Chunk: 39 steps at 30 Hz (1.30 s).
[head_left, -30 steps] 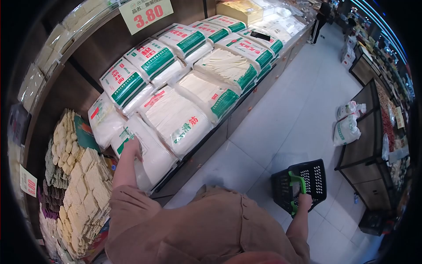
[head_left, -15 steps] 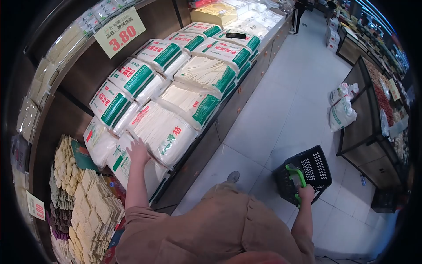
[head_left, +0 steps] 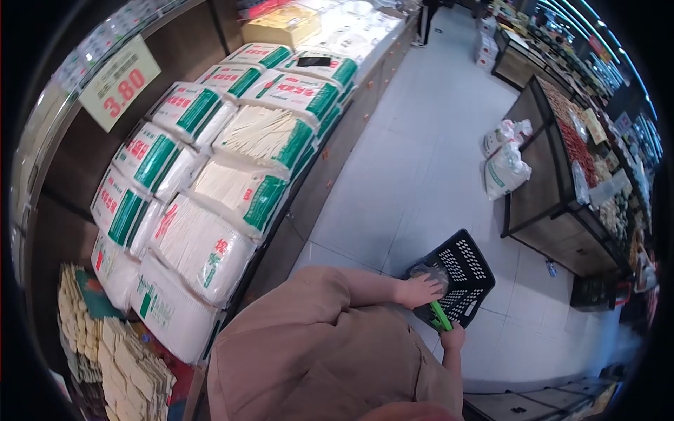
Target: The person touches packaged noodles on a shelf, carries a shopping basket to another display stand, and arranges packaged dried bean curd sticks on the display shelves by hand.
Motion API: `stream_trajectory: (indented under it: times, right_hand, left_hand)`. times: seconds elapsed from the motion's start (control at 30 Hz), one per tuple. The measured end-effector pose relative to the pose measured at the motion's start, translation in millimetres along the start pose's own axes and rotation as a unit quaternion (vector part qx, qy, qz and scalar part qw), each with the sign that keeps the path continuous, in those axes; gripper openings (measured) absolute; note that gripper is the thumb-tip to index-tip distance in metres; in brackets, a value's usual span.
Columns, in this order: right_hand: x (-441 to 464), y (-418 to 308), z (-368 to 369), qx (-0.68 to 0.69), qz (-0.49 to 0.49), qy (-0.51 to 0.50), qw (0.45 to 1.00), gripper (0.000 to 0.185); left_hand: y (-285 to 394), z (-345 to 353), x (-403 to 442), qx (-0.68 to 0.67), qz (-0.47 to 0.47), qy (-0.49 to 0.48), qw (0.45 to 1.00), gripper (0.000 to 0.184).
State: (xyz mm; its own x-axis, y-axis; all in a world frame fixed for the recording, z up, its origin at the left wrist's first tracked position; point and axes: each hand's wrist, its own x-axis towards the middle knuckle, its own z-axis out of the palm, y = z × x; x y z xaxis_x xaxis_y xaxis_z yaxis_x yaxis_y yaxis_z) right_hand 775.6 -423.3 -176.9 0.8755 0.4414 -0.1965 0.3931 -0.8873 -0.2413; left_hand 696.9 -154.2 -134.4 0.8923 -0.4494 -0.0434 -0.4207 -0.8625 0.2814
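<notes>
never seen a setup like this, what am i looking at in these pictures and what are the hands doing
There is no robot here. One camera, worn on a person's head, took all three pictures moments apart, looking forward and down at their own arms.

In the newest, the right hand grips the green handle of a black basket. The left hand, over the packs in the earlier pictures, is now at the basket; whether it holds anything is unclear.

On the display to the left lie white-and-green packs, with a dark flat object on one and a 3.80 sign above. White bags stand on the floor.
</notes>
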Motion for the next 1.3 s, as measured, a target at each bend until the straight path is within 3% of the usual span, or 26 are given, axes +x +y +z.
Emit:
stream_trajectory:
  times: [0.03, 0.1, 0.17, 0.23, 0.43, 0.67, 0.8, 0.9, 1.0, 1.07, 1.3]
  right_hand:
    - [-1.3, 3.2, 5.8, 0.002, 0.009, 0.005, 1.000, 0.023]
    - [-1.0, -5.4, -5.7, -0.007, 0.034, -0.020, 0.999, 0.023]
    - [1.4, 0.8, 4.5, 0.008, 0.055, -0.031, 0.998, 0.023]
    - [-0.9, -14.1, -16.9, 0.015, 0.101, -0.042, 0.994, 0.024]
    - [5.7, -19.5, -16.6, 0.056, 0.198, -0.034, 0.978, 0.019]
    - [48.9, -38.2, -9.0, 0.103, 0.280, 0.038, 0.954, 0.021]
    - [77.1, -43.0, -22.1, 0.141, 0.330, 0.052, 0.932, 0.020]
    - [82.0, -36.9, -24.2, 0.174, 0.356, 0.042, 0.917, 0.023]
    - [81.5, -21.7, -34.1, 0.198, 0.373, 0.004, 0.907, 0.025]
    - [79.8, -1.1, -46.5, 0.198, 0.370, -0.025, 0.908, 0.027]
    - [63.1, 71.0, -72.7, 0.181, 0.348, -0.061, 0.918, 0.032]
  left_hand:
    - [0.7, 1.5, 16.1, 0.018, 0.037, -0.031, 0.999, 0.082]
    - [-11.3, 40.3, 56.6, -0.081, 0.044, -0.089, 0.992, 0.048]
    - [-15.7, 36.8, 72.3, -0.085, 0.026, -0.069, 0.994, 0.021]
    - [-22.7, 37.7, 89.2, -0.058, 0.071, -0.089, 0.992, 0.013]
    - [-43.9, 32.5, 126.8, -0.064, 0.148, -0.132, 0.978, 0.017]
    - [-92.9, 13.5, 200.5, 0.000, 0.224, -0.105, 0.969, 0.011]
    - [-96.6, -4.0, 254.4, 0.050, 0.218, -0.160, 0.961, 0.017]
    - [-57.1, -40.5, 269.9, 0.086, 0.285, -0.207, 0.932, 0.021]
    - [-35.6, -7.9, 294.4, 0.138, 0.271, -0.224, 0.926, 0.024]
    - [-17.0, -30.8, 307.1, 0.138, 0.269, -0.278, 0.912, 0.028]
    - [30.1, -16.1, 350.0, 0.082, 0.278, -0.250, 0.924, 0.029]
